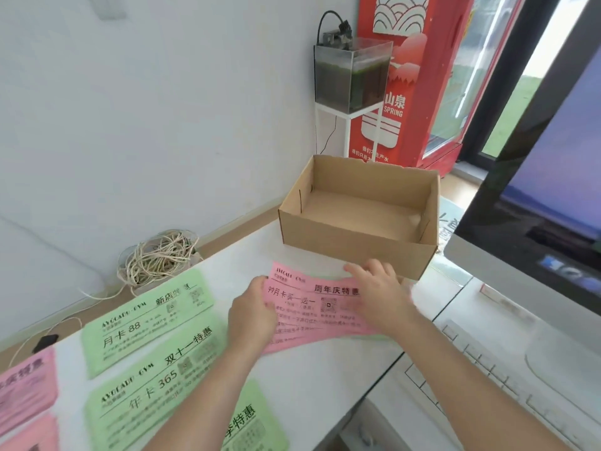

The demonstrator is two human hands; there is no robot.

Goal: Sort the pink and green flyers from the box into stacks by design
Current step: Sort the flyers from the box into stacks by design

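A pink flyer [312,307] lies on the white table just in front of the open cardboard box [357,245], whose inside shows only bare cardboard. My left hand [252,315] grips the flyer's left edge. My right hand [379,291] rests on its right part with fingers spread flat. To the left lie three green flyers: one [146,317] farthest, one [153,385] in the middle, one [253,424] at the bottom edge. Two pink flyers [26,385] [29,434] lie at the far left, one nearer than the other.
A tangle of pale cord [159,258] sits at the table's back edge by the wall. A monitor [553,190] and white keyboard [507,369] fill the right side. Beyond the box stand a small tank [351,76] on a white stand and a red fridge [422,76].
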